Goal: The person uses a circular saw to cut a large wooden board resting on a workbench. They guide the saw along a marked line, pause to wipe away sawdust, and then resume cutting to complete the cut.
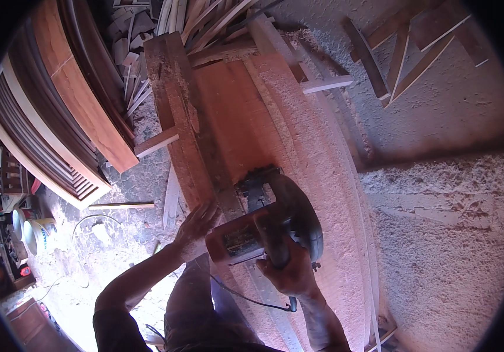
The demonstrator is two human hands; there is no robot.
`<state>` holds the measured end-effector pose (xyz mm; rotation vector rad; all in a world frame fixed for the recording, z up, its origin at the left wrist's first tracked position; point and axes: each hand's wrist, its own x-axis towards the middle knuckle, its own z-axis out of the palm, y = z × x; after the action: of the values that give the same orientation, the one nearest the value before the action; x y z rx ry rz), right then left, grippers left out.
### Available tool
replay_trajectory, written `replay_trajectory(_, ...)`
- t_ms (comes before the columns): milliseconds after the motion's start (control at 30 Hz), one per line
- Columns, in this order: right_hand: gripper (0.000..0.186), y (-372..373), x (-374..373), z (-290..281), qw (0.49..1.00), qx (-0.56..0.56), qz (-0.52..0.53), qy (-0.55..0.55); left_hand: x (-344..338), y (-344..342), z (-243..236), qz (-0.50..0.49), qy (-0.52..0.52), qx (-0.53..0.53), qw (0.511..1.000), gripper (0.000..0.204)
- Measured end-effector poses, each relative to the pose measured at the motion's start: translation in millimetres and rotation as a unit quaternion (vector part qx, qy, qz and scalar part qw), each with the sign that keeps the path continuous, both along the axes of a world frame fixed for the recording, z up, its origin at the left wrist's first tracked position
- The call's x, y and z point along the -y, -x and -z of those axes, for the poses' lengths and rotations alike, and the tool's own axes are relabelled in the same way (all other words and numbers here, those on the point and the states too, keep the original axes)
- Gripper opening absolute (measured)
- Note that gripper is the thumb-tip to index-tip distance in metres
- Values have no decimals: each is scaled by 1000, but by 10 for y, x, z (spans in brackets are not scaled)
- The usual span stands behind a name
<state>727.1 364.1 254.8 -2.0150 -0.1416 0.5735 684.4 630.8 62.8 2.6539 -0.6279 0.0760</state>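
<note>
My right hand (292, 273) is wrapped round the rear handle of a circular saw (237, 240), which has a dark round blade guard and a reddish motor housing. The saw rests on a wide reddish-brown board (234, 105) dusted with sawdust. Along this board lies a long straight wooden strip (196, 129), and the saw sits against or over its near part. My left hand (198, 226) is by the strip's left side, beside the motor housing, its fingers stretched out on the wood. A dark power cord (246, 297) trails from the saw. The blade is hidden under the guard.
Long planks and a louvred wooden panel (58, 152) lean at the left. Wood offcuts (205, 20) are heaped at the far end. Right of the board, thick sawdust (440, 246) covers the floor. Buckets (38, 234) stand at the left, and a crosspiece (328, 84) juts out at the right.
</note>
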Motion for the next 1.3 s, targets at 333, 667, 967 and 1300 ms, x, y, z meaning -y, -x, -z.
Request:
replay_trajectory(333,42,-115,-96,-9,1000,-4,5,4,-33,64,130,13,-1,-14,1000,65)
replay_trajectory(667,43,-193,-128,75,1000,5,1,-12,-7,51,118,-13,50,-93,994,63)
replay_trajectory(967,46,-400,-292,61,1000,9,4,-11,28,55,121,-40,146,-182,972,75)
replay_trajectory(1300,47,-567,-420,102,1000,-1,3,-9,-44,119,78,-48,202,-216,954,73)
